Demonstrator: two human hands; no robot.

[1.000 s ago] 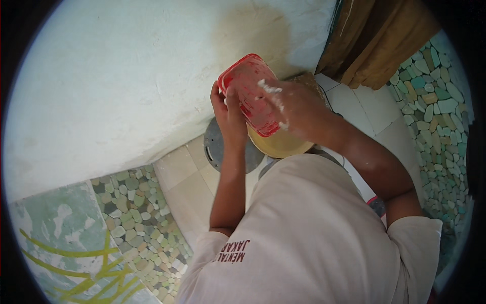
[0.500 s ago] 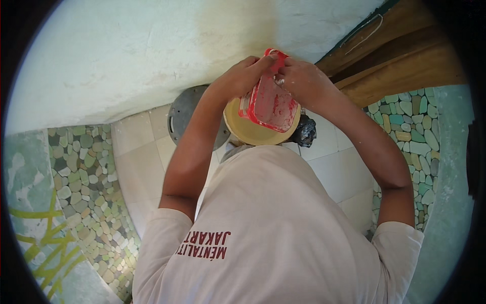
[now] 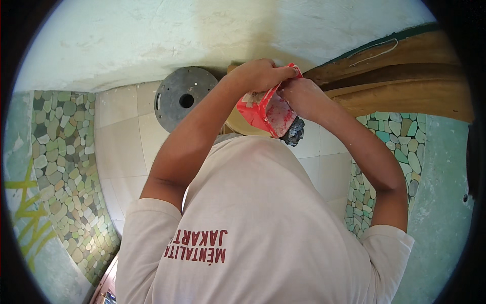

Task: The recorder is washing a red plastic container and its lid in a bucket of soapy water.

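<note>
A red plastic tub [image 3: 256,114], its inside smeared with pale paste, is tilted with its open mouth toward the right. My left hand [image 3: 260,76] grips its far rim, fingers over the outside and thumb along the edge. At the mouth, my right hand [image 3: 304,99] is curled with its fingers inside the tub; the tub wall hides the fingertips and whatever they hold. Below the tub stands a yellowish bucket [image 3: 234,123], mostly covered by the tub and my left forearm. A crumpled black plastic bag [image 3: 294,134] lies beside the bucket, under the tub's near right corner.
A round grey disc with a centre hole [image 3: 174,99] sits on the tiles left of the bucket. The pale wall [image 3: 142,45] rises just beyond my hands. Brown draped material [image 3: 405,83] reaches in from the right. Pebble strips [image 3: 71,152] border the tiled floor.
The tub has turned so more of its red outer side shows, and it sits slightly lower right. My right hand has gone deeper into its mouth. My view has shifted, uncovering more of the grey disc.
</note>
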